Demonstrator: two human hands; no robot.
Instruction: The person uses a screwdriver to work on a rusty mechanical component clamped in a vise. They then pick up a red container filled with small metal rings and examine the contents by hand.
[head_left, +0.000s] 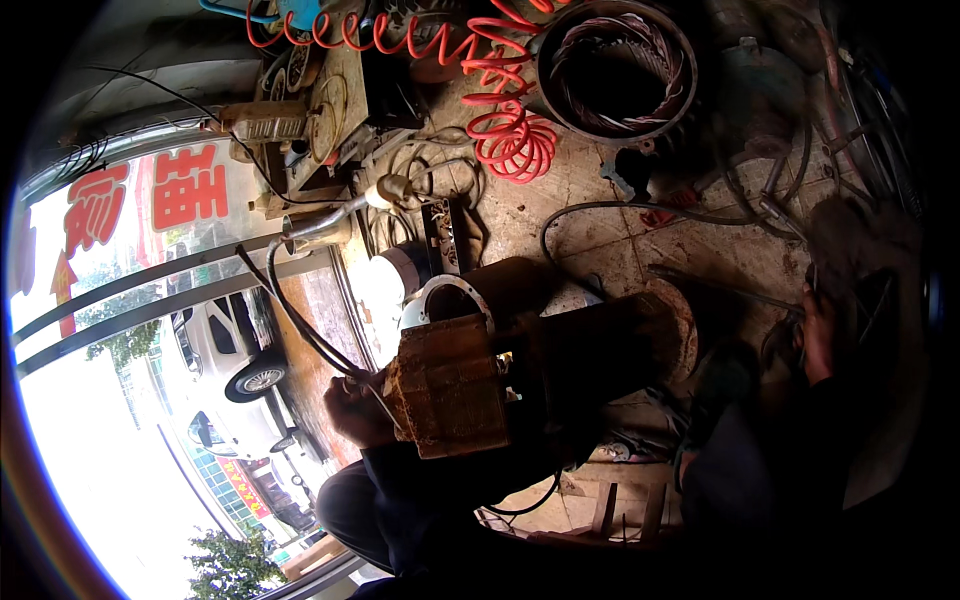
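Two hands, one rusty machine, one coiled red hose, one round housing and two white cars are seen.

Floor: tiled, tan, dirty | Window: big, with red writing | Light: bright outside, dim inside | Outside: white car, green tree

The left grip is a bare human hand with rounded knuckles. Just behind it begins a long, dark navy, tube-shaped fabric sleeve, covering the forearm and sinking into near-black shadow. Below the left grip bulges a rounded, blackish, softly creased cloth trouser knee. The right grip is also a bare, slim-fingered hand; below its wrist the clothing is too dark to make out. Between the grips, nearer the right, lies smooth, dark bluish clothing fabric.
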